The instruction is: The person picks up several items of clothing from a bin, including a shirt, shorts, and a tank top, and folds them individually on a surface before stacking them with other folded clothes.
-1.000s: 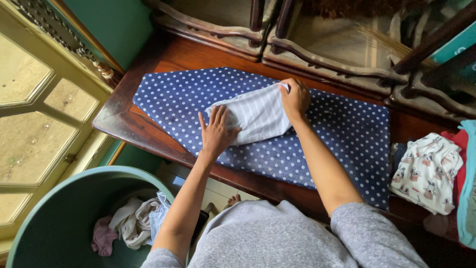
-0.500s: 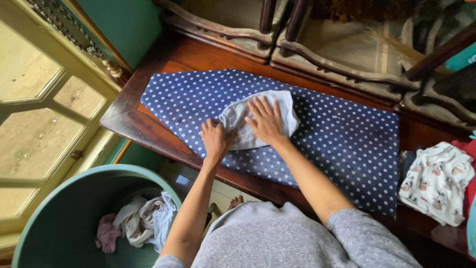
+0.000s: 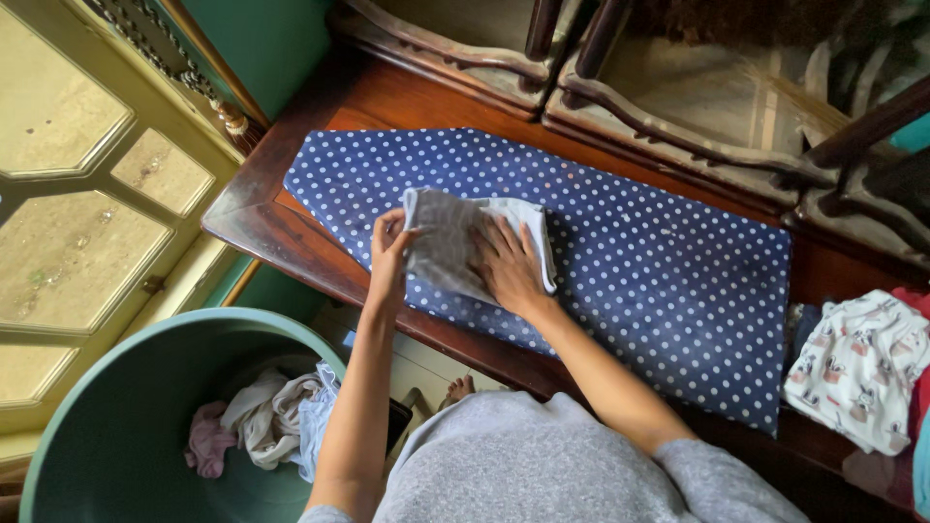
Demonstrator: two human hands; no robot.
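My right hand [image 3: 509,266] lies flat and spread on a small grey striped cloth [image 3: 455,242], while my left hand [image 3: 389,247] pinches its left edge, lifted over. The cloth sits near the front left of a blue dotted pad [image 3: 659,261], with bare pad stretching right. The pad covers a dark wooden table [image 3: 252,218]. One green tub [image 3: 116,426] below holds perhaps three garments; printed clothes [image 3: 857,363] lie right.

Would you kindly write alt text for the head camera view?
A person folds a small grey cloth on a blue polka-dot cover: the left hand lifts its edge, the right hand presses it flat. A green tub of laundry stands below.
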